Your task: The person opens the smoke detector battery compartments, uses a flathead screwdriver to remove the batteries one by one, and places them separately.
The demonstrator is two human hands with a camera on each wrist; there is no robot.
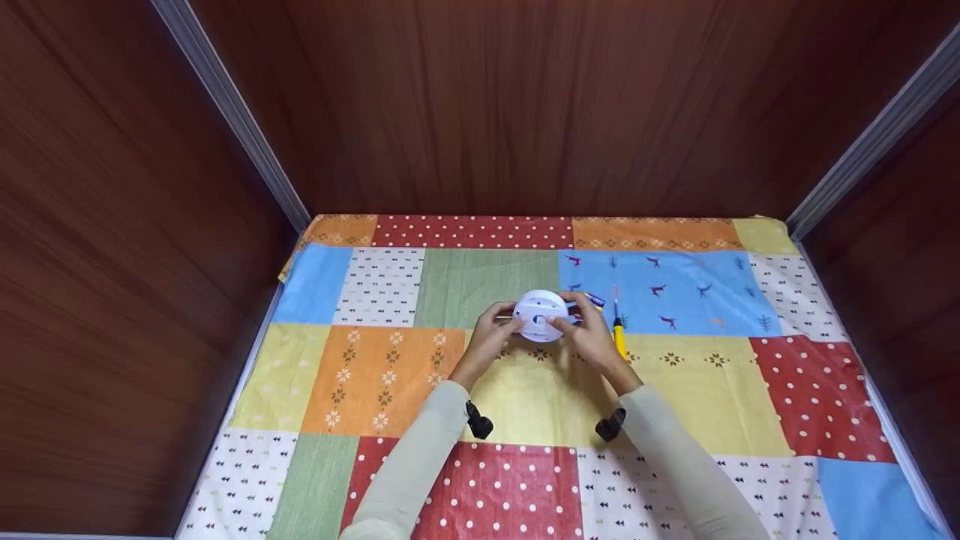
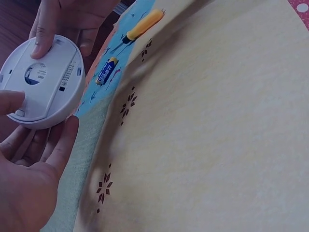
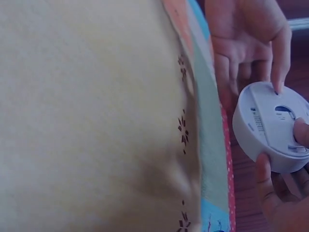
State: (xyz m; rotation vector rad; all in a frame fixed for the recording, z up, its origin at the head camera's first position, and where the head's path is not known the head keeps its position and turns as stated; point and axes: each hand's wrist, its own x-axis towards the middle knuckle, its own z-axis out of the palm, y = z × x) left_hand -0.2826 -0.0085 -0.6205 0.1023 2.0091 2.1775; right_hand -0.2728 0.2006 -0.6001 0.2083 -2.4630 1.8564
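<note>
Both hands hold a round white plastic device [image 1: 541, 306] above the table, its back face turned up. A raised band with a round hole crosses that face, and small printed text shows beside it in the left wrist view. My left hand [image 1: 491, 337] grips the left side, thumb on the back face and fingers under the rim. From the other side my right hand [image 1: 591, 337] grips it the same way, its thumb [image 3: 302, 131] close to the hole. The device's underside is hidden.
Just right of the hands lie a blue battery [image 2: 106, 71] and a screwdriver with a yellow handle [image 1: 619, 341]. A patchwork-print cloth [image 1: 397, 382] covers the table. Brown wood-grain panels [image 1: 450, 112] stand at the back and both sides.
</note>
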